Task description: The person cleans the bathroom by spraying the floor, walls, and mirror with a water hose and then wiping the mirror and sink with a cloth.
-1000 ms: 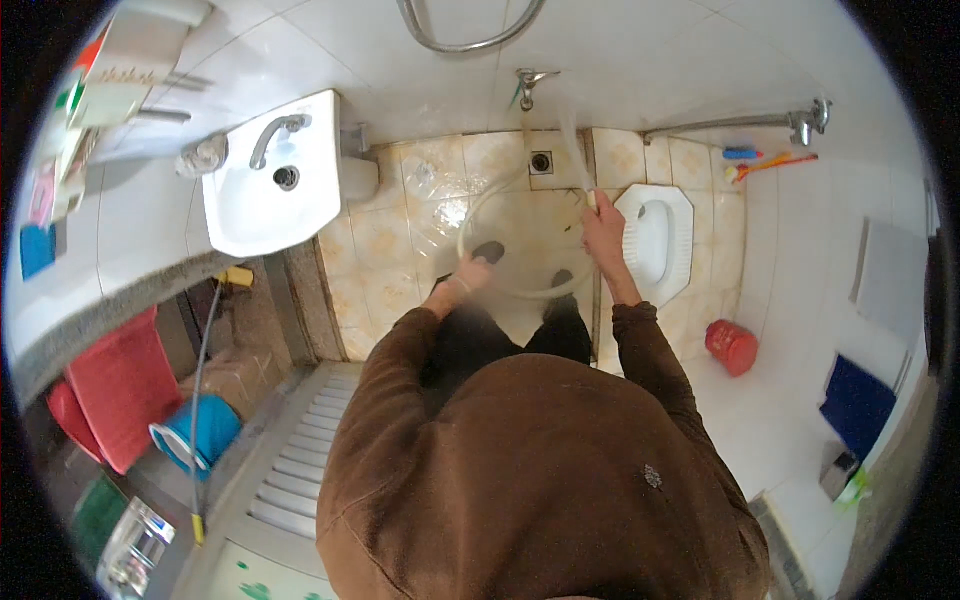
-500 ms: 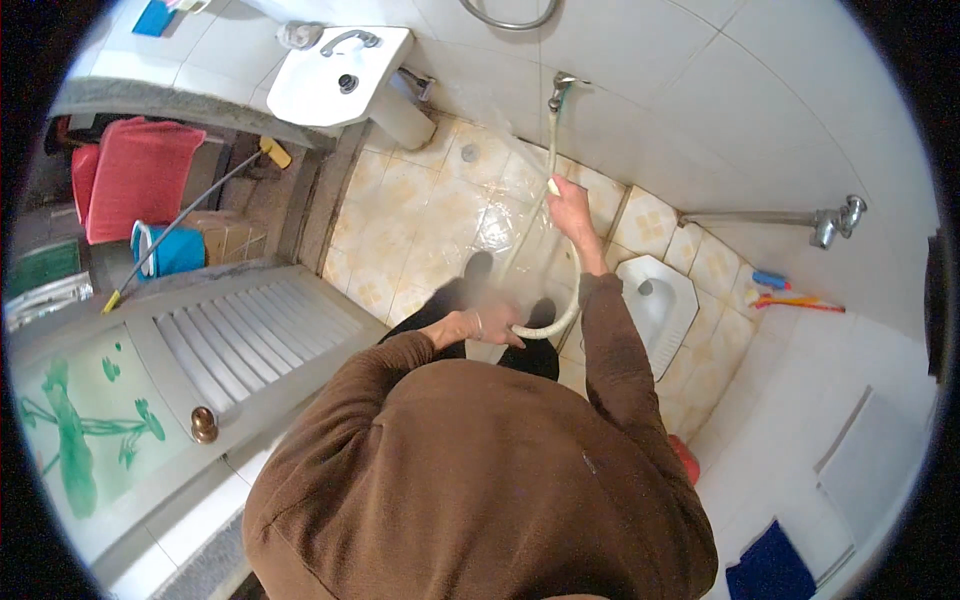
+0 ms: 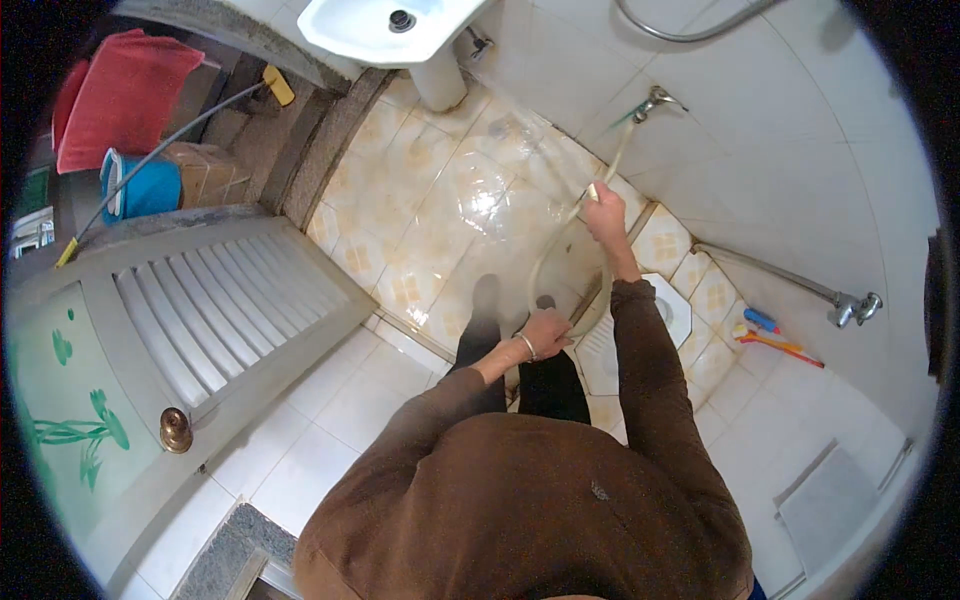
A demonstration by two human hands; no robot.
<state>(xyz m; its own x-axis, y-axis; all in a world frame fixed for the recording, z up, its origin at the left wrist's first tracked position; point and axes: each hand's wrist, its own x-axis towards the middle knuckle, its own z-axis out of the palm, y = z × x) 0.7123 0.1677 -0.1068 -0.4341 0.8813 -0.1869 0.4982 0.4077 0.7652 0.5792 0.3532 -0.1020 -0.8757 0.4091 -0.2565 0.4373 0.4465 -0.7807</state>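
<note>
A pale, flexible hose [image 3: 623, 150] runs from a wall tap [image 3: 655, 103] and loops down in front of my legs. My right hand [image 3: 606, 213] is closed around it near its outlet, arm stretched forward. From there a thin spray of water streams toward the far left, across the wet tan tiled floor [image 3: 400, 235]. Lower and nearer to me, my left hand [image 3: 546, 333] is closed on the lower part of the loop, a bracelet on its wrist.
A white pedestal sink [image 3: 437, 85] stands far left. At right, partly behind the hose and right arm, is a squat toilet [image 3: 672, 310]. Brushes [image 3: 780, 345] lie by the right wall. At left are a louvred door [image 3: 220, 310], a mop [image 3: 180, 150] and a blue bucket [image 3: 150, 187].
The view has shifted, so the sink sits higher and the tap further right. My left hand has come closer to my right. Both keep hold of the hose, and water still sprays.
</note>
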